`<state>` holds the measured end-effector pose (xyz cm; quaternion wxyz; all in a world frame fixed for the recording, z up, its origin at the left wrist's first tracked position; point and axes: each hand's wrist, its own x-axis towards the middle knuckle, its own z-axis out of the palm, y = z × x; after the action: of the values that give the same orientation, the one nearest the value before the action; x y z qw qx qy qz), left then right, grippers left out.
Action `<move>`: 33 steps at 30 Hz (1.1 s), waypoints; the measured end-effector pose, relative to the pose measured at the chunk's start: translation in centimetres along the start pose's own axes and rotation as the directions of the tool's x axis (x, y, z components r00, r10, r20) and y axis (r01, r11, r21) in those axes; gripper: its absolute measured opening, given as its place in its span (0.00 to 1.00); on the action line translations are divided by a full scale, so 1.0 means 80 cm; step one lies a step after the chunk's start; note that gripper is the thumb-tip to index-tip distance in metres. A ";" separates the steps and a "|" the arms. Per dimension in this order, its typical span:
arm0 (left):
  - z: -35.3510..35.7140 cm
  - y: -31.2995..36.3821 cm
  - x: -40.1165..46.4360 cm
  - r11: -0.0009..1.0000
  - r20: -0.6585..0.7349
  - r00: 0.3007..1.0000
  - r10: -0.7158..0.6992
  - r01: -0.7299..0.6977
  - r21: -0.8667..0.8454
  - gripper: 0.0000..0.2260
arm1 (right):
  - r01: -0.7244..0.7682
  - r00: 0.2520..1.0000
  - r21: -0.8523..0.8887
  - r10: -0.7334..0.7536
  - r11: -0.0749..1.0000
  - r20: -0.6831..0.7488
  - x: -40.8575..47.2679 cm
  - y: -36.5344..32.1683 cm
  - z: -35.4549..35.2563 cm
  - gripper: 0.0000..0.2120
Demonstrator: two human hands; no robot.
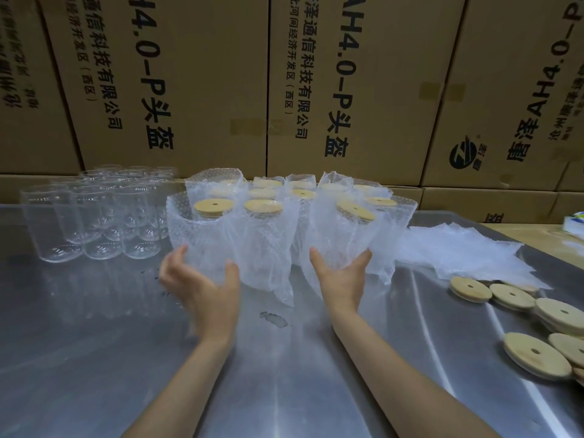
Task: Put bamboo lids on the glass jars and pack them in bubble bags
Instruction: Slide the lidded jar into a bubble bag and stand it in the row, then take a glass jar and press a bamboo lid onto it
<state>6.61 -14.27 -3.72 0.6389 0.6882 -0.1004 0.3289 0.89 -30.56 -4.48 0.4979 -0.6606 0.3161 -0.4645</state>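
Note:
Several glass jars with round bamboo lids stand in bubble bags in the middle of the steel table. My left hand curls round the base of the front left bagged jar. My right hand cups the bottom of the front right bagged jar, thumb on one side and fingers on the other. Bare glass jars without lids stand in a cluster at the back left. Loose bamboo lids, each with a centre hole, lie on the right. A heap of flat bubble bags lies behind the lids.
The steel table stretches toward me, with a small scrap of plastic between my forearms. A wall of printed cardboard cartons stands right behind the table. A white and blue object sits at the far right edge.

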 end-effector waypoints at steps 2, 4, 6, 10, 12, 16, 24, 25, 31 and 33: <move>-0.003 -0.016 0.019 0.997 -0.083 0.993 -0.079 0.081 0.015 0.34 | 0.037 0.999 -0.054 -0.035 0.998 0.025 0.002 0.001 0.005 0.50; -0.001 -0.028 0.032 0.966 -0.052 0.965 -0.259 0.258 -0.029 0.41 | 0.072 0.996 -0.103 -0.066 0.992 0.064 0.004 0.002 0.009 0.49; 0.007 -0.036 0.036 0.937 0.049 0.937 -0.347 0.348 -0.020 0.45 | 0.097 0.991 -0.153 -0.081 0.984 0.107 0.005 0.002 0.011 0.49; 0.020 -0.049 0.039 0.943 0.263 0.913 -0.311 0.332 -0.036 0.46 | 0.157 0.970 -0.229 -0.106 0.961 0.219 0.006 0.002 0.015 0.49; 0.023 -0.054 0.040 0.946 0.335 0.894 -0.298 0.324 -0.022 0.45 | 0.197 0.958 -0.241 -0.134 0.950 0.255 0.007 0.001 0.017 0.47; 0.023 -0.060 0.041 0.953 0.374 0.883 -0.285 0.303 0.010 0.45 | 0.211 0.944 -0.244 -0.132 0.947 0.302 0.011 0.001 0.020 0.50; 0.022 -0.062 0.041 0.955 0.404 0.867 -0.292 0.289 0.069 0.46 | 0.178 0.933 -0.150 -0.118 0.973 0.340 0.015 0.003 0.022 0.44; 0.021 -0.061 0.041 0.954 0.413 0.862 -0.294 0.293 0.069 0.46 | 0.171 0.931 -0.143 -0.112 0.975 0.347 0.014 0.004 0.022 0.44; 0.013 -0.046 0.034 0.957 0.377 0.881 -0.287 0.281 0.070 0.46 | 0.082 0.925 -0.108 -0.036 0.991 0.379 0.007 0.003 0.020 0.59; 0.009 -0.042 0.030 0.958 0.361 0.888 -0.284 0.249 0.142 0.45 | 0.064 0.931 -0.075 -0.032 0.995 0.364 -0.001 0.001 0.015 0.63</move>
<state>10.53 -13.72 -5.03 0.6144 0.7743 -0.1108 0.1035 1.96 -30.05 -4.67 0.5073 -0.7632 0.2221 -0.3328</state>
